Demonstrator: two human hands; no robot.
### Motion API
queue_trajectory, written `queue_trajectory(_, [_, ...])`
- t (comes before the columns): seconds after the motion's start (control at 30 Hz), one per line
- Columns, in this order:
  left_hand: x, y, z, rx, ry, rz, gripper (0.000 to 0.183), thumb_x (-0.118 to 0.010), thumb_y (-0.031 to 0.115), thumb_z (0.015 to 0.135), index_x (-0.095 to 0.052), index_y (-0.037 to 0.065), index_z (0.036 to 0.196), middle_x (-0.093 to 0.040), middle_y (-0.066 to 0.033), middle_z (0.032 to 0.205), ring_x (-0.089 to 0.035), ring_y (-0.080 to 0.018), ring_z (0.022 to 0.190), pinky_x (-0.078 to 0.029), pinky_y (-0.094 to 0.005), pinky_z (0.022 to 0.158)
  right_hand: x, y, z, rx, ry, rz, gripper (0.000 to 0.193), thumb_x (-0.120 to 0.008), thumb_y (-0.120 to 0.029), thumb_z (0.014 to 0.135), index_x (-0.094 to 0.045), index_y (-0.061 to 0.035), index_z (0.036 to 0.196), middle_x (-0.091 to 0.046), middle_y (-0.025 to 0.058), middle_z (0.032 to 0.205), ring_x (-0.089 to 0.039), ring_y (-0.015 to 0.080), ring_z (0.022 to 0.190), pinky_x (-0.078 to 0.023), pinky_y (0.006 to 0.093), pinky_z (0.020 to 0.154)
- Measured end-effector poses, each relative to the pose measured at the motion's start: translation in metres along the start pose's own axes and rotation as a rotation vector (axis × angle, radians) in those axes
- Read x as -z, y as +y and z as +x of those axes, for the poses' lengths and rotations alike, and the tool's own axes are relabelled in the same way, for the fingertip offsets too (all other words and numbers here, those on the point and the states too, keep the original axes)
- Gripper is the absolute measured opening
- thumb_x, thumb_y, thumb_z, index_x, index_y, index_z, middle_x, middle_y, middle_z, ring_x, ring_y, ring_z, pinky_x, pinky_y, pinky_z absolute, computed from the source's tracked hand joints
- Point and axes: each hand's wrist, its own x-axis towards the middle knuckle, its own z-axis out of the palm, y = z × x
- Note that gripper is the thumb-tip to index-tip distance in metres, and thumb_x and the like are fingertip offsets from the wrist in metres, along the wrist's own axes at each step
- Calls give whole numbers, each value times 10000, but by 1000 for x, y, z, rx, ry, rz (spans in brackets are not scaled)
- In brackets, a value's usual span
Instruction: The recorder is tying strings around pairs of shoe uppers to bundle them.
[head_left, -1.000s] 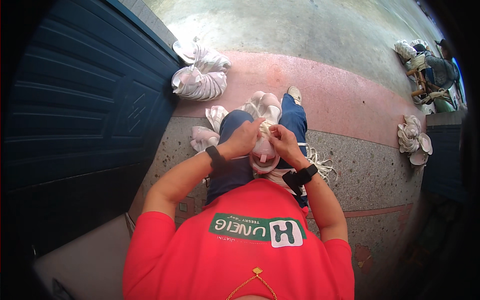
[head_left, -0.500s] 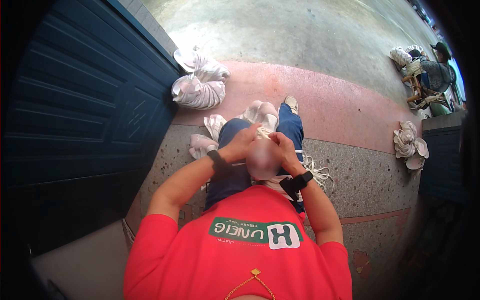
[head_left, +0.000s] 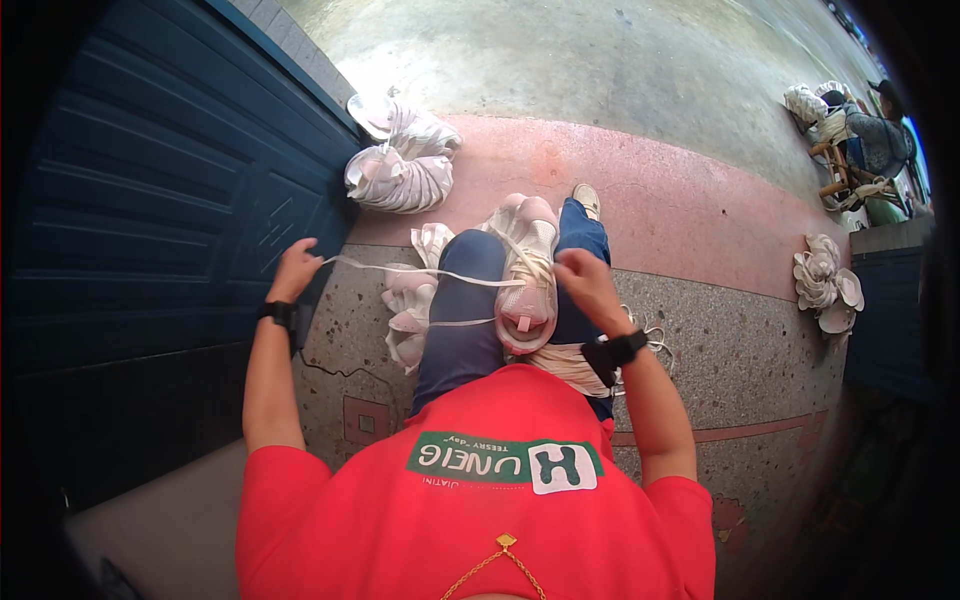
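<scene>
A pink-and-white sneaker upper (head_left: 541, 310) lies between my thighs, its heel end with a pink tab toward me. Out to the left, my left hand (head_left: 294, 270) pinches the end of a white shoelace (head_left: 400, 268), which runs from the upper across my left thigh. My right hand (head_left: 592, 288) is closed at the right side of the upper by its lacing; whatever its fingertips hold is hidden. Beyond this upper, more pink-and-white uppers (head_left: 520, 212) rest against it. A bundle of white laces (head_left: 568, 366) sits at my lap, partly behind my right wrist.
Loose uppers (head_left: 408, 310) lie beside my left leg. Tied stacks of uppers (head_left: 400, 180) stand by the dark blue door (head_left: 180, 200) at left. Another bundle (head_left: 828, 285) lies on the floor at right. Farther off, a person (head_left: 880, 140) sits near more bundles.
My left hand has swung from the upper far out to the left, drawing the shoelace out. My right hand has shifted slightly right, and the upper now lies lower, its heel end visible.
</scene>
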Motion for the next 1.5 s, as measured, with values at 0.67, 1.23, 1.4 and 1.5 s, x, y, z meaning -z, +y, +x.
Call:
queue_trajectory(0.67, [-190,260,-59,-910,-136,198,92,-670,66,830,-679,57,921,-639,-103,1014,-569,-338,1012,-519,-442,840,330,134,-148,-142,1080,1151,313,-568,-22,959,-547,-35,1271,-408,-38,716,-457,113,657,-477,326,735])
queue_trajectory(1.23, [-76,289,-56,-45,-351,-677,135,-709,138,964,-622,38,991,-635,-6,801,-603,-75,733,-495,-258,664,9,0,-39,423,4,-778,285,-597,-71,885,-632,-82,1168,-650,82,826,-657,300,804,-457,457,752])
queue_trajectory(1.4, [-51,340,-55,57,-509,-979,139,-581,183,1064,-598,47,1090,-668,-40,922,-647,-125,824,-547,-290,741,45,-29,-43,444,174,-517,262,-580,-25,920,-646,-66,1170,-649,137,870,-657,342,806,-513,464,734])
queue_trajectory(1.5, [-48,346,-59,138,-504,-1170,160,-557,205,1075,-595,54,1109,-672,-61,963,-651,-149,835,-560,-316,764,64,-49,-42,390,283,-177,293,-552,-18,966,-637,-36,1246,-658,141,894,-650,302,772,-537,424,722])
